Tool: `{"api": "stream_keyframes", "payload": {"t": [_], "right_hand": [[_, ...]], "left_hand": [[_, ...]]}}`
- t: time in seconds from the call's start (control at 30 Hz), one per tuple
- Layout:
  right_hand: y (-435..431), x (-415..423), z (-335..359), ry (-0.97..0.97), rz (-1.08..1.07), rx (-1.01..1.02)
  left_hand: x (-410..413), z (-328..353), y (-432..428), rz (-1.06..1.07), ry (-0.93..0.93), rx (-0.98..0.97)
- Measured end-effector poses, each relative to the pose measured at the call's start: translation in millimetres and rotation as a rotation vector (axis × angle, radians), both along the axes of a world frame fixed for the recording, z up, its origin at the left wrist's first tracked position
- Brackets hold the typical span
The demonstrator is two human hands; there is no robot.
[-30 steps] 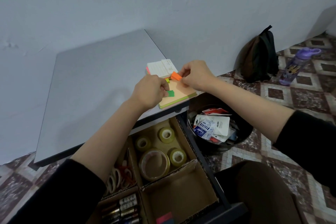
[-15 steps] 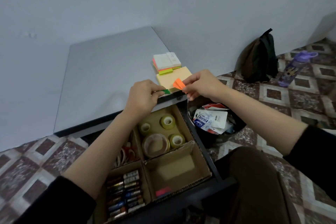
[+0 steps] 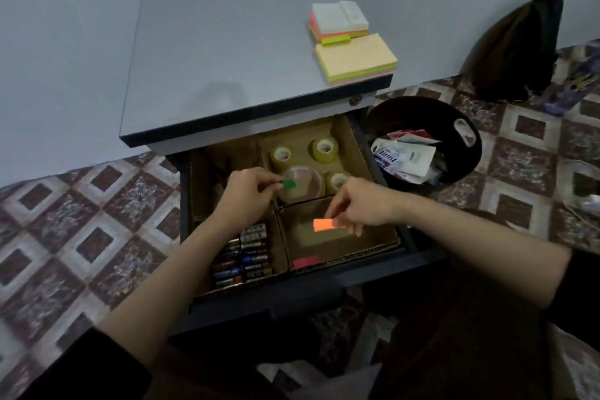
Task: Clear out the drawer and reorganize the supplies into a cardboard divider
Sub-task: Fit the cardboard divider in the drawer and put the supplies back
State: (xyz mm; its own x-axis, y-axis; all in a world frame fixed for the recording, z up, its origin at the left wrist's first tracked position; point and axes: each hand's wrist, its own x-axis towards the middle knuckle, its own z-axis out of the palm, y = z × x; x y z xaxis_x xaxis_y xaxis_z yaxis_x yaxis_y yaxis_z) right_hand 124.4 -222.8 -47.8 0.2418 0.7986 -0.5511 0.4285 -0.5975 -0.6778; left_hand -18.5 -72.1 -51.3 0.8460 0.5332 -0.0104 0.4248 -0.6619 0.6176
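The open drawer (image 3: 422,256) holds a cardboard divider (image 3: 341,136). My left hand (image 3: 248,193) pinches a small green sticky tab (image 3: 288,184) above the back right compartment, where several tape rolls (image 3: 324,149) lie. My right hand (image 3: 358,204) pinches a small orange sticky tab (image 3: 323,225) over the front right compartment, which holds a pink tab (image 3: 305,261) at its front edge. Batteries (image 3: 243,255) fill the front left compartment. Two stacks of sticky notes (image 3: 355,57) sit on the cabinet top (image 3: 220,52).
A black bin (image 3: 454,127) with paper scraps stands right of the drawer. A dark backpack (image 3: 516,45) leans on the wall, a purple bottle (image 3: 578,81) beside it. My knees are below the drawer on the tiled floor (image 3: 81,221).
Both hands came down from the sticky note stack on the cabinet top to the drawer, each carrying its tab. The view tilted downward.
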Motion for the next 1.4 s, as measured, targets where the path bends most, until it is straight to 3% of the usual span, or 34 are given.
{"api": "stream_keyframes", "payload": {"t": [0.1, 0.27, 0.53, 0.97, 1.13, 1.4], "right_hand": [[3.1, -17.7, -37.3, -0.152, 0.155, -0.048], [16.4, -22.2, -67.6, -0.255, 0.182, -0.014], [29.0, -23.9, -80.1, -0.219, 0.256, 0.097], [34.5, -28.7, -81.5, -0.285, 0.45, 0.001], [33.0, -26.5, -77.0, -0.294, 0.46, 0.008], [32.7, -26.5, -74.7, -0.261, 0.484, 0.009]], "left_hand": [[2.8, -12.7, 4.1, -0.035, -0.045, 0.05], [16.7, -30.6, 13.1, -0.051, -0.114, 0.087], [34.6, -60.3, 25.2, -0.101, -0.128, 0.165], [35.3, -63.5, 23.8, -0.069, -0.192, 0.169], [29.5, -66.0, 18.3, 0.037, -0.306, 0.309], [31.5, -62.2, 10.4, 0.169, -0.252, 0.195]]}}
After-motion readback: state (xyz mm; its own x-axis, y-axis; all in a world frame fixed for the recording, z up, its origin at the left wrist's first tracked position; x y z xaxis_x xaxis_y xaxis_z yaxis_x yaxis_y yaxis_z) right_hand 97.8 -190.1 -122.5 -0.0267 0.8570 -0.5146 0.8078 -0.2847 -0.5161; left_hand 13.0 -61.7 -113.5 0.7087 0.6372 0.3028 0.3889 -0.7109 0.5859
